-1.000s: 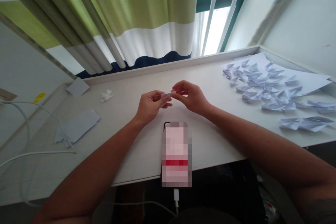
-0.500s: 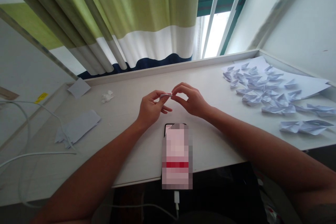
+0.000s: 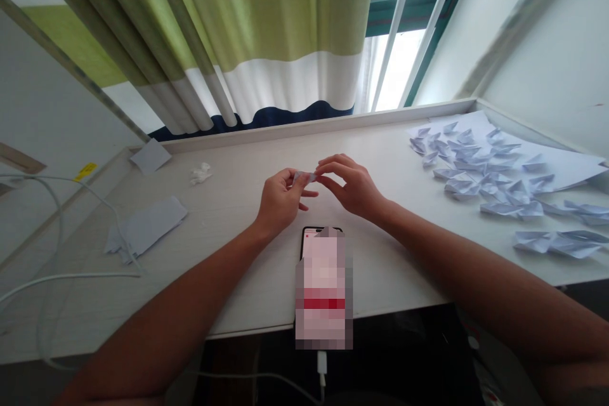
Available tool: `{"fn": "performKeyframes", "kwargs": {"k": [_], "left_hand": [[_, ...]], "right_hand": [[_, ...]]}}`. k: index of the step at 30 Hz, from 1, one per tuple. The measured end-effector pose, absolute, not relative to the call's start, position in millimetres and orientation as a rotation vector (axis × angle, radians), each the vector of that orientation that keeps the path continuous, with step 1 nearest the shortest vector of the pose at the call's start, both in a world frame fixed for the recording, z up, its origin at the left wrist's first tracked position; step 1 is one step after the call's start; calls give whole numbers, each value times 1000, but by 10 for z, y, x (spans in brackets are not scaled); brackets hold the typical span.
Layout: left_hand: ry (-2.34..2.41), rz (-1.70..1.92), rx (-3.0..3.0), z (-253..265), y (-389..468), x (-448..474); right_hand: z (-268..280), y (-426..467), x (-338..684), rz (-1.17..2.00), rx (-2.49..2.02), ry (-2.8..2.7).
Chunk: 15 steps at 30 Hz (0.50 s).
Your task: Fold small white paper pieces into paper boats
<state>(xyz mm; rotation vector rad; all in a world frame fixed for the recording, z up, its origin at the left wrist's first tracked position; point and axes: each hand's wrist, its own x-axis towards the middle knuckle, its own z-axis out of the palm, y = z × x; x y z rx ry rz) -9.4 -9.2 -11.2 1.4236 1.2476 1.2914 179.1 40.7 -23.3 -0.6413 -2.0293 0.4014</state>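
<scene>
Between my hands, above the middle of the white desk, is a small piece of folded white paper (image 3: pixel 306 177). My left hand (image 3: pixel 281 198) pinches it between thumb and forefinger, with the lower fingers stretched out beneath. From the other side, my right hand (image 3: pixel 351 184) has its thumb and fingertips closed on the paper's right end. Much of the paper is covered by the fingers, so its full shape does not show. Many folded paper boats (image 3: pixel 495 168) lie at the right, some on flat white sheets (image 3: pixel 561 162).
A phone (image 3: pixel 323 285) with a blurred screen and a plugged-in cable lies at the desk's front edge. To the left are a stack of paper sheets (image 3: pixel 150 225), a single sheet (image 3: pixel 151 157), a crumpled tissue (image 3: pixel 200 173) and white cables (image 3: pixel 71 276). Curtains (image 3: pixel 285 19) hang behind.
The folded paper has turned, so more of its face shows between the fingers. Both hands stay together on it. The whole view has shifted slightly.
</scene>
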Motion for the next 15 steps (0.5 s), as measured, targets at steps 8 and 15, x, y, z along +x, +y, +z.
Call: {"fn": "performKeyframes", "kwargs": {"k": [8,15], "left_hand": [[1225,1344,1406,-137,-117,-54],[1187,1381,1462,-172,-121,-57]], "right_hand": [[-187,326,1748,474,-700,-1909],[-189,335,1754,588,-759,-1880]]}}
